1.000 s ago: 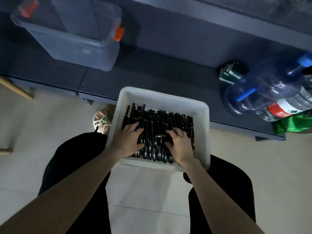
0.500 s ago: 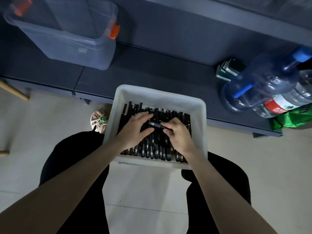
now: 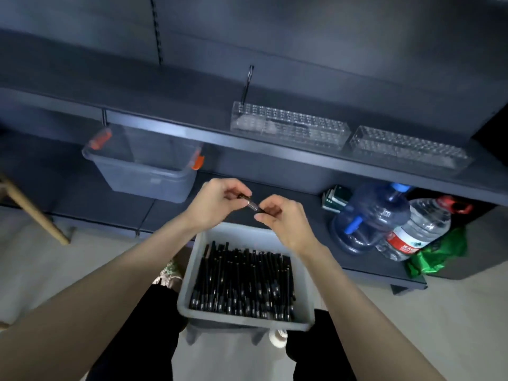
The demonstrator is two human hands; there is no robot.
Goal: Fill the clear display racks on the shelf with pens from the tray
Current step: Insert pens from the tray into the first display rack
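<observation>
Pinching one pen (image 3: 251,205) by its ends at frame centre, I am gripping it with left hand (image 3: 217,202) and right hand (image 3: 283,218). The pick step is in hand. Next, by my judgement, is seating it upright in a hole of one of the two clear racks (image 3: 288,126), upper right on the shelf (image 3: 178,125). One tray (image 3: 192,306), lower centre, is holding pens too many to count.
</observation>
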